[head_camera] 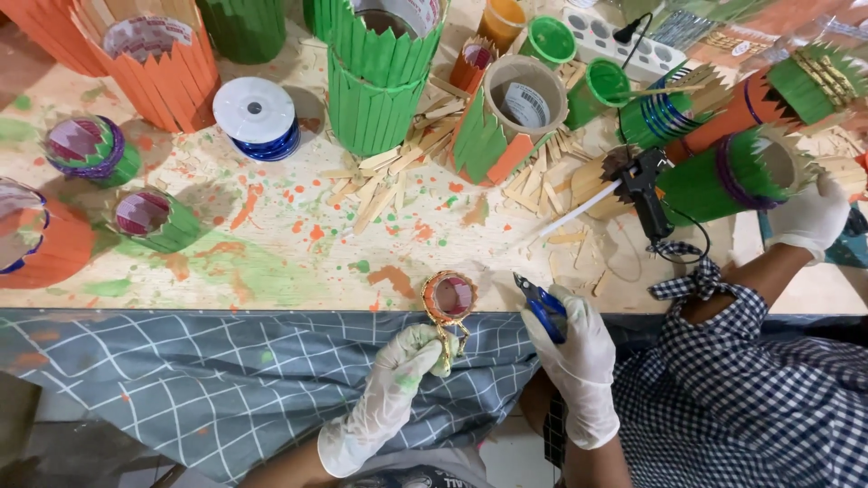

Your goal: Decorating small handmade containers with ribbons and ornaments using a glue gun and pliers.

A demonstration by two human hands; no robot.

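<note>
Gold-wrapped and small, a round holder (449,298) is held up by its dangling trim in the left hand (409,361), just off the near edge of the desk (271,262) and over the grey checked cloth (208,380). The left grip is closed on that trim alone — so the holder could swing or slip free, judging by how little is pinched. Blue-handled cutters (541,305) are clasped in the right hand (579,348), the right grip closed around the handles, tips pointing toward the holder. With blades so near the thin white glove, a nick to the glove or the gold wrapping seems possible. At the far right edge a co-worker's gloved hand (809,217) is laid on a green tube (723,181), beside a black glue gun (644,185) whose cord (678,248) trails toward the near edge — a snag there could drag it off.
</note>
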